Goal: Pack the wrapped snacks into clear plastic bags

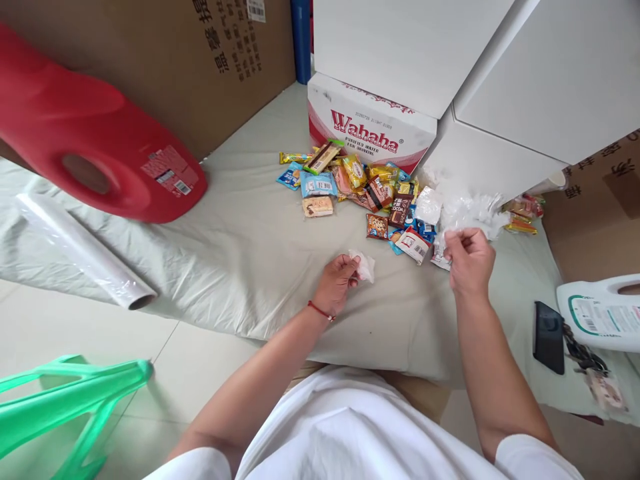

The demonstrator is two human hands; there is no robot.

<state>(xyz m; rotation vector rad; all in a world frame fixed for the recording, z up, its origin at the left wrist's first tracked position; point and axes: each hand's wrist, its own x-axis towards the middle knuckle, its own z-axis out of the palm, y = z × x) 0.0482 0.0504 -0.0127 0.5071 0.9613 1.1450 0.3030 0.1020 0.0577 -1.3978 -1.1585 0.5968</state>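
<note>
Left hand (336, 281) pinching a small clear wrapper (365, 265), right hand (467, 259) pinching crumpled clear plastic (473, 213) at two o'clock, snack pile (360, 187) at twelve o'clock.

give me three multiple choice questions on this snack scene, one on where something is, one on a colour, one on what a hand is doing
1. Where does the black phone lie?
A. on the cloth to the person's right
B. on top of the Wahaha box
C. under the red jug

2. What colour is the big detergent jug at the upper left?
A. white
B. red
C. blue

3. What is the left hand doing?
A. lying flat and empty on the cloth
B. holding the roll of cling film
C. pinching a small white wrapper in its grip

Answers:
1. A, the phone rests on the pale cloth beside a white jug.
2. B, its body is red with a label on the side.
3. C, the small white wrapper sits at the fingertips, while the right hand holds clear plastic wrap near the snack pile.
</note>
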